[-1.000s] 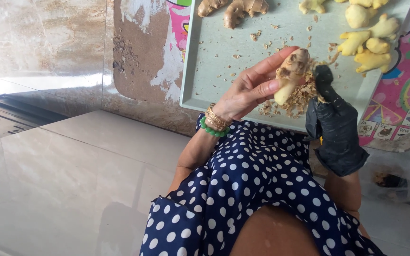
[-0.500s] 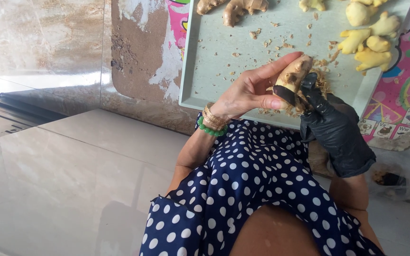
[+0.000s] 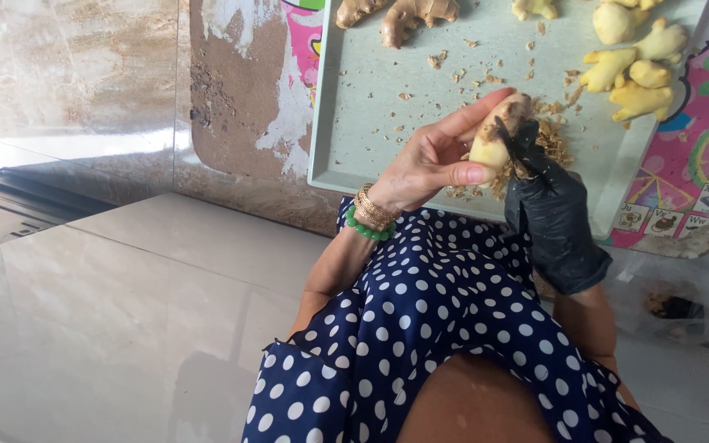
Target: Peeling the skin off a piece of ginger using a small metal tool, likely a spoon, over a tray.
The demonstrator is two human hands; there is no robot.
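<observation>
In the middle right of the frame, the bare left hand (image 3: 430, 160) is closed around a knobbly ginger piece (image 3: 498, 135) over the pale green tray (image 3: 354, 107). The black-gloved right hand (image 3: 547, 209) presses on it; whether it holds a tool I cannot tell. The smooth peeled part looks slippery and could slip out. Dry brown peel bits (image 3: 551, 139) might spill off the tray.

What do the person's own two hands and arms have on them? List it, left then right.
The left hand is bare, with a stack of gold-coloured bangles and a green bead bracelet at the wrist; no sleeve shows on the forearm. The right hand wears a black, slightly shiny glove that covers the fingers and ends just past the wrist, with the forearm bare below it.
</observation>
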